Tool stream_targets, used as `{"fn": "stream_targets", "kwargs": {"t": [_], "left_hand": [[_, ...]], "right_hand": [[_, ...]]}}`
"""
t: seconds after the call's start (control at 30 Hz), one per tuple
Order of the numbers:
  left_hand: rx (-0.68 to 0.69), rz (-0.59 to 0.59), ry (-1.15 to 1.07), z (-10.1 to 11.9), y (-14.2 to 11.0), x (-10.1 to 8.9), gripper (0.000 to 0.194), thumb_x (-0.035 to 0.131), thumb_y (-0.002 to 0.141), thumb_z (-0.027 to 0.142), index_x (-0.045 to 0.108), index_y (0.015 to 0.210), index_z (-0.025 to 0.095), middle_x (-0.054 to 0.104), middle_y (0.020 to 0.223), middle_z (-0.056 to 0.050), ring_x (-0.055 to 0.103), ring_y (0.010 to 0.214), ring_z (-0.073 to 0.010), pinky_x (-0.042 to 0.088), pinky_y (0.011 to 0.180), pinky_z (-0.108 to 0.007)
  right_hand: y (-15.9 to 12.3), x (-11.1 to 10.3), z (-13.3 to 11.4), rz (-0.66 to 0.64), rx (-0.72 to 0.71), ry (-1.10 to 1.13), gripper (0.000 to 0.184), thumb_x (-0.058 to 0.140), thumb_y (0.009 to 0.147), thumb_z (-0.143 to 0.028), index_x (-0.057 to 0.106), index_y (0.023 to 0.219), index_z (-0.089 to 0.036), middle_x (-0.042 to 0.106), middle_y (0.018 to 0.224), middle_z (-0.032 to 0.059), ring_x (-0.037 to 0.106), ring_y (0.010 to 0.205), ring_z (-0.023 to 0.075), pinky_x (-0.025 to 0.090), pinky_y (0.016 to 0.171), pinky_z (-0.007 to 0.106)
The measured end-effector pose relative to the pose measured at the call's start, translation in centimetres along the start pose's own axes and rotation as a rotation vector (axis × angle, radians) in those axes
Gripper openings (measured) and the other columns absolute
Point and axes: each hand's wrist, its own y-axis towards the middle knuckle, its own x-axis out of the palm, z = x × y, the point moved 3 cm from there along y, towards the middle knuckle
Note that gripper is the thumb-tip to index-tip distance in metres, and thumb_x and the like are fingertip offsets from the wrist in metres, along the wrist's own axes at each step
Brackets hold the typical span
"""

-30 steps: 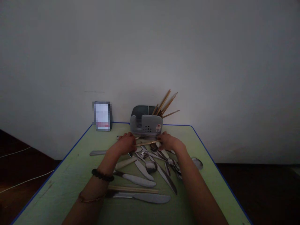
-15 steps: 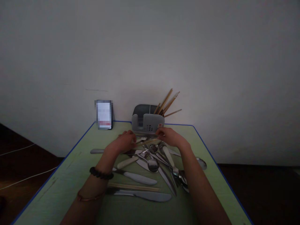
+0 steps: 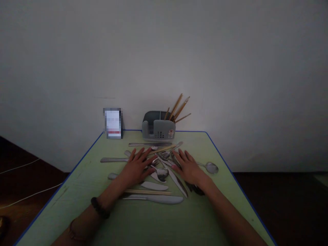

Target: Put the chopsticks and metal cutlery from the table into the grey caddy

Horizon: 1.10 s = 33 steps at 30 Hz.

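My left hand lies with fingers spread over the left side of a loose pile of cutlery. My right hand, also flat and spread, covers the right side. Between them are a spoon and a table knife. Beyond my fingers lie a pair of chopsticks and another knife. Closer to me sit a broad-bladed knife and light wooden chopsticks. A single spoon rests right of my right hand. Pieces beneath both hands are partly hidden.
A grey utensil holder stands at the table's far edge, several chopsticks leaning out of its right compartment. Left of it a phone with a lit screen leans against the wall. The green table has blue edging.
Both hands have come back from near the holder toward me. Their fingers, bent before, are now spread flat over the cutlery. The view has shifted slightly.
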Motion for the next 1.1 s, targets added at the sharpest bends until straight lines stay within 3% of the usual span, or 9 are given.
{"fn": "stream_targets", "kwargs": {"t": [0.17, 0.3, 0.4, 0.53, 0.7, 0.87, 1.1], "left_hand": [[0.030, 0.063, -0.024, -0.8, -0.9, -0.1, 0.036, 0.047, 0.091, 0.041, 0.054, 0.126, 0.034, 0.038, 0.147, -0.003, 0.031, 0.135, -0.0285, 0.013, 0.111, -0.056], [0.056, 0.139, -0.095, -0.9, -0.9, -0.1, 0.026, 0.053, 0.089, 0.035, 0.064, 0.111, 0.025, 0.056, 0.130, -0.006, 0.043, 0.124, -0.0236, 0.021, 0.112, -0.048], [0.057, 0.168, -0.165, -1.1, -0.9, 0.0, 0.021, 0.057, 0.087, 0.033, 0.065, 0.103, 0.021, 0.062, 0.119, -0.007, 0.051, 0.116, -0.0218, 0.025, 0.110, -0.046], [0.051, 0.166, -0.201, -1.3, -0.9, -0.1, 0.017, 0.060, 0.085, 0.033, 0.064, 0.096, 0.021, 0.062, 0.116, -0.007, 0.053, 0.111, -0.0215, 0.026, 0.109, -0.047], [0.155, 0.137, -0.191, -0.8, -0.7, -0.3, 0.018, 0.055, 0.088, 0.026, 0.065, 0.102, 0.026, 0.060, 0.121, -0.005, 0.050, 0.116, -0.0214, 0.026, 0.110, -0.045], [0.124, 0.063, -0.239, -0.7, -0.4, -0.1, 0.015, 0.053, 0.089, 0.027, 0.065, 0.098, 0.024, 0.065, 0.111, -0.004, 0.054, 0.110, -0.0185, 0.024, 0.110, -0.045], [0.166, 0.060, -0.231, 0.1, -0.3, -0.5, 0.011, 0.052, 0.089, 0.025, 0.062, 0.092, 0.020, 0.064, 0.106, -0.005, 0.052, 0.107, -0.0185, 0.029, 0.107, -0.041]], "right_hand": [[-0.9, 1.1, -0.6, 0.074, 0.046, 0.032, 0.064, 0.036, 0.091, -0.053, 0.025, 0.146, -0.024, 0.026, 0.151, 0.0143, 0.018, 0.139, 0.0369, 0.018, 0.108, 0.054], [-0.9, 0.3, 0.3, 0.169, -0.034, 0.110, 0.062, 0.033, 0.093, -0.047, 0.023, 0.147, -0.016, 0.036, 0.146, 0.0148, 0.031, 0.134, 0.0280, 0.025, 0.108, 0.046], [-1.3, -0.6, 2.3, 0.233, 0.042, 0.093, 0.057, 0.038, 0.092, -0.041, 0.036, 0.139, -0.008, 0.051, 0.131, 0.0185, 0.045, 0.121, 0.0268, 0.034, 0.101, 0.040], [-1.6, -0.9, 4.3, 0.175, 0.154, 0.026, 0.034, 0.050, 0.087, -0.029, 0.058, 0.117, -0.014, 0.060, 0.112, 0.0146, 0.054, 0.103, 0.0253, 0.040, 0.089, 0.035], [-1.0, -0.6, 4.2, 0.154, 0.185, 0.086, 0.018, 0.047, 0.090, -0.022, 0.061, 0.099, -0.014, 0.065, 0.096, 0.0106, 0.059, 0.090, 0.0192, 0.041, 0.078, 0.026], [-0.6, -0.6, 3.5, 0.101, 0.273, -0.012, 0.028, 0.041, 0.094, -0.033, 0.062, 0.093, -0.015, 0.068, 0.093, 0.0144, 0.063, 0.088, 0.0231, 0.040, 0.070, 0.029], [-0.7, -1.1, 4.3, 0.097, 0.294, 0.005, 0.038, 0.029, 0.097, -0.034, 0.061, 0.095, -0.013, 0.070, 0.089, 0.0158, 0.066, 0.082, 0.0237, 0.040, 0.067, 0.029]]}}
